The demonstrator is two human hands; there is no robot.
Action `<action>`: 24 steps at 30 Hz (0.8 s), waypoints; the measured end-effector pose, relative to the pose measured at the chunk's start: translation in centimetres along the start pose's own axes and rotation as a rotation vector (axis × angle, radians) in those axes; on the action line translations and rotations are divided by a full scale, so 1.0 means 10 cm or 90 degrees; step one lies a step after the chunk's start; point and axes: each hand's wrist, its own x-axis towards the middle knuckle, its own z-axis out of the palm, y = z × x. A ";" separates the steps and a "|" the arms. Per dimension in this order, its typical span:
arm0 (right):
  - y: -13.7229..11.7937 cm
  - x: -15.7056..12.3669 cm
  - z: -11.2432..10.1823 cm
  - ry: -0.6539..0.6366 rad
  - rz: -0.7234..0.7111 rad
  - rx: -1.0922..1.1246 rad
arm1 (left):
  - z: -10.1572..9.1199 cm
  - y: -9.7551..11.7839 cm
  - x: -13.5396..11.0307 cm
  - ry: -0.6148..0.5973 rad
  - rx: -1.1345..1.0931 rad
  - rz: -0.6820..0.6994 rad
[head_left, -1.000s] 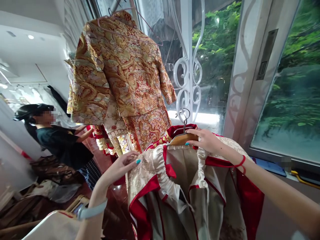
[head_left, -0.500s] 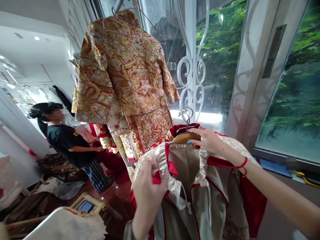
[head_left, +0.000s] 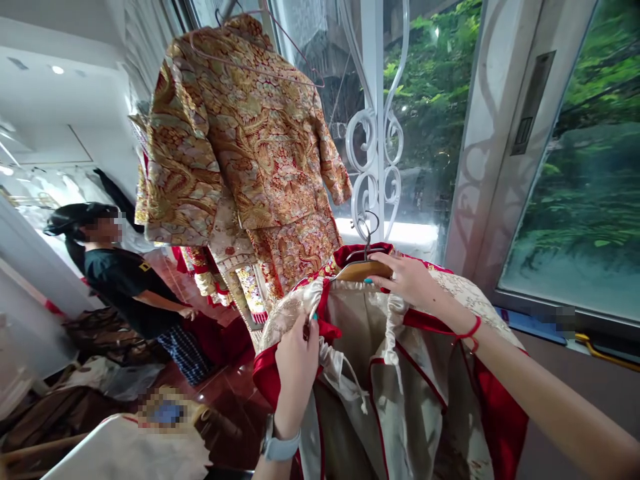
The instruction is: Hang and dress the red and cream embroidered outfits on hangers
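Note:
A cream and red embroidered garment (head_left: pixel 400 393) hangs open on a wooden hanger (head_left: pixel 361 269) in front of me. My right hand (head_left: pixel 411 280) is closed over the right end of that hanger and the cloth at the shoulder. My left hand (head_left: pixel 297 360) pinches the garment's left front edge by its red trim and cream lining. Behind them, a gold and red brocade jacket (head_left: pixel 240 140) with a matching skirt hangs from a pink wire hanger high up.
Another person (head_left: pixel 120 280) in a dark top stands at the left beside more red and gold clothes. A white scrollwork grille (head_left: pixel 373 153) and large windows run along the right. Piled cloth (head_left: pixel 75 400) lies on the floor at lower left.
My left hand has left the garment's outer left shoulder and come in to grip the left front edge. My right hand has stayed on the hanger. The person at left has straightened up.

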 end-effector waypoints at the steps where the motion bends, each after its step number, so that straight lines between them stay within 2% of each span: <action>1: -0.06 -0.04 0.01 0.042 0.006 -0.010 | 0.00 -0.01 0.01 -0.008 -0.032 0.006; 4: -0.35 -0.21 0.09 0.218 0.010 0.006 | -0.05 -0.03 0.08 -0.004 -0.213 0.051; 5: -0.48 -0.26 0.15 0.236 -0.013 0.049 | -0.07 -0.02 0.11 0.017 -0.277 0.057; 6: -0.60 -0.29 0.21 0.216 -0.044 0.111 | -0.09 -0.01 0.13 0.046 -0.329 0.055; 8: -0.82 -0.29 0.35 0.098 -0.090 0.259 | -0.11 0.04 0.17 0.107 -0.394 0.037; 10: -0.98 -0.21 0.50 -0.018 -0.088 0.395 | -0.12 0.10 0.20 0.151 -0.429 0.023; 12: -1.08 -0.08 0.64 -0.087 -0.083 0.501 | -0.15 0.17 0.22 0.169 -0.463 0.021; 14: -1.14 0.04 0.77 -0.119 -0.075 0.572 | -0.18 0.23 0.23 0.181 -0.488 0.024; 17: -1.22 0.14 0.91 -0.112 -0.036 0.676 | -0.26 0.31 0.25 0.204 -0.483 0.047; 20: -1.24 0.12 0.85 -0.099 -0.060 0.664 | -0.33 0.35 0.27 0.206 -0.453 0.068; 24: -1.08 0.20 0.42 0.003 -0.159 0.403 | -0.41 0.33 0.29 0.169 -0.398 0.078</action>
